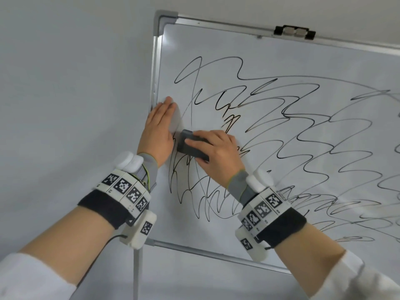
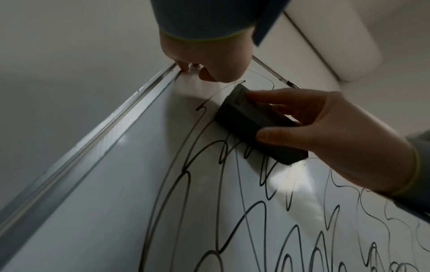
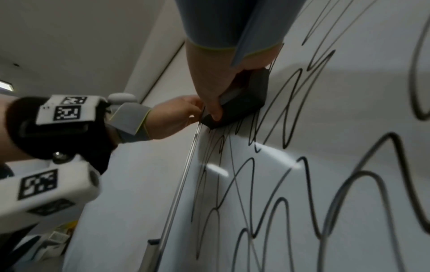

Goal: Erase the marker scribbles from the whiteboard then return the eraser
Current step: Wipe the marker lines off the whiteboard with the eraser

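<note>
Right hand clamps a dark eraser against the scribbled whiteboard at frame centre. Left hand lies flat, fingers straight, beside it. Only the left wrist view shows the thumb along the eraser's side.

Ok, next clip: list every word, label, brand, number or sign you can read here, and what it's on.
None can be read.
Whiteboard: only black marker scribbles, loops and zigzags, no letters or numbers.
Eraser held by the right hand: no visible label.
Wrist bands: black-and-white square code markers, with tiny characters beside them too small to read.
Black clip on the top frame: no print visible.
</note>
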{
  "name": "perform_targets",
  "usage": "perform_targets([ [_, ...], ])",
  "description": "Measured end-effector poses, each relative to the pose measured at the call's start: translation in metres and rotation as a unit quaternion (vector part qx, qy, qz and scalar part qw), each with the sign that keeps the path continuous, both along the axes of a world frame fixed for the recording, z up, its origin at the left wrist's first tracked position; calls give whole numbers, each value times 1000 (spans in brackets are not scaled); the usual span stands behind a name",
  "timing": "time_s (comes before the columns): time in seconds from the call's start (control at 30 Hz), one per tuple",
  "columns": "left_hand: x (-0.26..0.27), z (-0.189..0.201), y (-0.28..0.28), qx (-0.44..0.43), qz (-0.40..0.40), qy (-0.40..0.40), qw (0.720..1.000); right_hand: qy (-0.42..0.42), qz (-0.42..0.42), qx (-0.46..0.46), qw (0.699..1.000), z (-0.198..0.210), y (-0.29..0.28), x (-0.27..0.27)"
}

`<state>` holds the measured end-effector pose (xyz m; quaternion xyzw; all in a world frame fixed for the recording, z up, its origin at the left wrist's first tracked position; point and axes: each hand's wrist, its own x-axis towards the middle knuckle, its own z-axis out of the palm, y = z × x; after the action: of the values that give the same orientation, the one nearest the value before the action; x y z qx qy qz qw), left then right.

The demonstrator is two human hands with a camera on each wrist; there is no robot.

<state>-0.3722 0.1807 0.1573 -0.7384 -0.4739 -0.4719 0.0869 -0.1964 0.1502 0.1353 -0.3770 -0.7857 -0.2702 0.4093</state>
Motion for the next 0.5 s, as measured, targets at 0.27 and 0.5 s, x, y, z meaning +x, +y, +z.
perform_targets([
  [0.27,6,-4,5,-7,0,2,1000,79,-16,-12,997,50,13,6],
  [0.5,7,-5,9,-14,-11,0,1000,2,-9,-22,1000,11,13,8],
])
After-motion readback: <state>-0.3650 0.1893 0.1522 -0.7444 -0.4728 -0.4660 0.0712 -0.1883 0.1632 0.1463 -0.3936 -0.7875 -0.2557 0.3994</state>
